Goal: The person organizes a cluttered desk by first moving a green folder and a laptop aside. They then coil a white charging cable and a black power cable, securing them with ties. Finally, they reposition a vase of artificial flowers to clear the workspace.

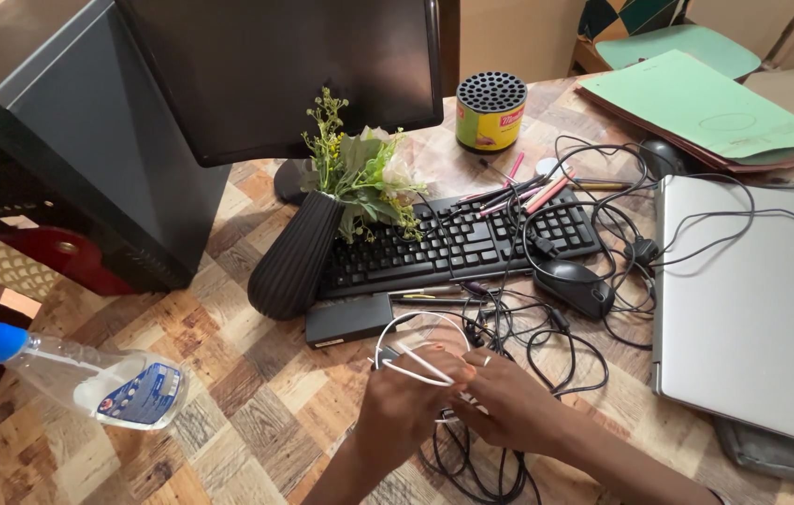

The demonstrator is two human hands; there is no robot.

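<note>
White cable [413, 359] looped in a thin oval low in the middle of the counter [257, 393], pinched at its lower end by both hands. Left hand [406, 402] curled with fingers [453, 372] clamped on the loop; right hand [514, 407] just beside it, fingers [476, 363] closed on the same strands, fingertips of both hands touching. Slim, pale and glossy, easy to pick out against the dark wiring. Tangle of black cables [509, 327] lying under and around the hands, running up across the keyboard [462, 245] and over toward the laptop [752, 299] on the right. Black mouse [575, 285] caught in that tangle, just above the right hand. Small flat black box [348, 320] touching the front edge of the keyboard, close to the loop's top. Pens and pencils [523, 194] strewn over the keyboard's far keys. Black ribbed vase [296, 257] with green sprigs leaning at the keyboard's left end, below the monitor [275, 65]. Yellow tin [490, 112] behind, green folders [706, 108] far right. Clear spray bottle [98, 382] lying on its side, well apart on the left.
</note>
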